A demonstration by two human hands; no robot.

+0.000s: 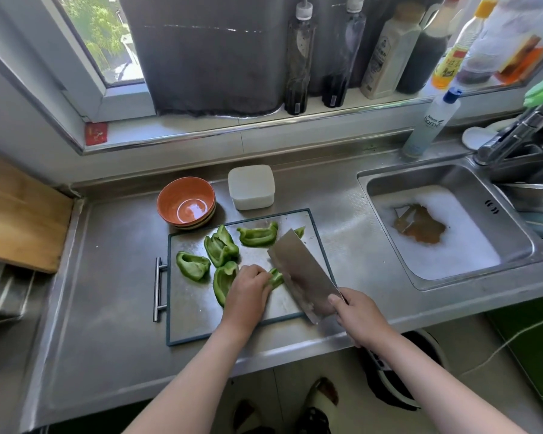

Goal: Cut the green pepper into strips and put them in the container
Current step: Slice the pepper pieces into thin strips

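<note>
One view only: head-worn wide-angle camera, facing forward and steeply down at a steel counter (116,292). Cutting board (195,308) near, mid-frame; left hand (248,289) and right hand (355,317) reach in from the bottom edge. Window sill (201,126) top, sink (452,180) right, floor (452,346) at bottom. Edges bow.

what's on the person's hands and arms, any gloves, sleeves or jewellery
Nothing worn that shows. The left hand and right hand are bare, with no gloves and no rings visible. Both forearms are uncovered all the way to the bottom edge of the head view, so no sleeves appear. No watch, bracelet or band shows at either wrist. Fingernails look short and unpainted.
</note>
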